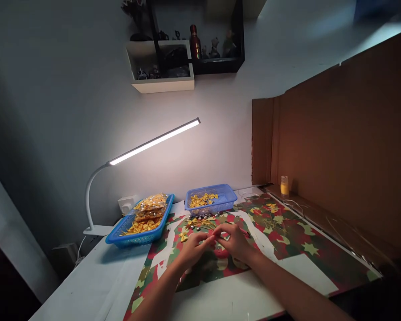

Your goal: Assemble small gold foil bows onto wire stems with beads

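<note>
My left hand (198, 248) and my right hand (234, 241) meet over the patterned table cover (220, 269), fingertips pinched together. What they hold between them is too small or hidden to make out. Just beyond the fingers lies a bundle of thin gold ties (200, 224). Behind it are several small shiny silver balls (205, 217). A gold ribbon bow (183, 236) rests on the cover left of my left hand.
A blue basket (169, 214) with gold bows and filled clear bags stands left. Another blue basket (227, 206) holds bows at the back. More bows (272, 208) lie right. A lit lamp (157, 140) arches above. Cardboard (341, 147) walls the right side, near a small yellow-filled bottle (284, 185).
</note>
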Tool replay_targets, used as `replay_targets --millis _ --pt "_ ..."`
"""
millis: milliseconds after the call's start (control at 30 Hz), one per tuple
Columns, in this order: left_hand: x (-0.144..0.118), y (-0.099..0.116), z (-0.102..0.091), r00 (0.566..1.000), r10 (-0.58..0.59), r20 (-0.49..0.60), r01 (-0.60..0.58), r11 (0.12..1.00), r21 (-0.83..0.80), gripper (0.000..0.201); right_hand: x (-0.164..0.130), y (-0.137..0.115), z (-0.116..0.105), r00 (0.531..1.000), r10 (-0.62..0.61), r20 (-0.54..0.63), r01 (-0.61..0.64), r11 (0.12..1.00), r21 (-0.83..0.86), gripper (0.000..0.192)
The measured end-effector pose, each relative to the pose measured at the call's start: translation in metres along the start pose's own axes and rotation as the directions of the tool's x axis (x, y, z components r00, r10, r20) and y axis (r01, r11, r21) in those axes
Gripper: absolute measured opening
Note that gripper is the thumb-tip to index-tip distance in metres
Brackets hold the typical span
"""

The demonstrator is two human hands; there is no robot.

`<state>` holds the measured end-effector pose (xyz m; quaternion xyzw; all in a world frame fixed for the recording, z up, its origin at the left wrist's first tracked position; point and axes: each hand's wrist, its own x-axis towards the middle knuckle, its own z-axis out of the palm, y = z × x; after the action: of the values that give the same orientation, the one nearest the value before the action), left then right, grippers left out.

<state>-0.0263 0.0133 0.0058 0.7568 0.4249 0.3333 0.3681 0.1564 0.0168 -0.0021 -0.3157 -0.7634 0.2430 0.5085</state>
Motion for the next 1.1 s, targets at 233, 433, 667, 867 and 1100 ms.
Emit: replay_targets --millis 233,433,667,867,1100 --pt "0.008 -0.007 0.006 0.996 -0.062 -0.068 0.039 0.954 -0.296 0.050 0.001 -0.003 0.001 0.998 0.058 -0.003 -0.057 0.998 0.040 0.007" --pt "0.009 -0.012 0.004 0.972 -0.181 -0.148 0.117 0.923 -0.366 0.049 0.001 -0.002 0.001 0.997 0.080 -0.017 -0.080 0.996 0.032 0.006" --pt "0.011 -0.021 0.004 0.939 -0.302 -0.162 0.182 0.840 -0.510 0.047 -0.001 0.006 0.007 0.998 0.047 -0.034 -0.047 0.999 0.006 0.011" --pt "0.011 -0.021 0.004 0.933 -0.331 -0.142 0.198 0.801 -0.566 0.054 -0.004 0.006 0.011 1.000 0.001 -0.015 -0.002 0.999 -0.037 0.018" --pt "0.010 -0.012 0.004 0.961 -0.241 -0.135 0.193 0.936 -0.293 0.062 -0.006 0.008 0.012 0.999 -0.049 -0.022 0.046 0.992 -0.121 0.014"
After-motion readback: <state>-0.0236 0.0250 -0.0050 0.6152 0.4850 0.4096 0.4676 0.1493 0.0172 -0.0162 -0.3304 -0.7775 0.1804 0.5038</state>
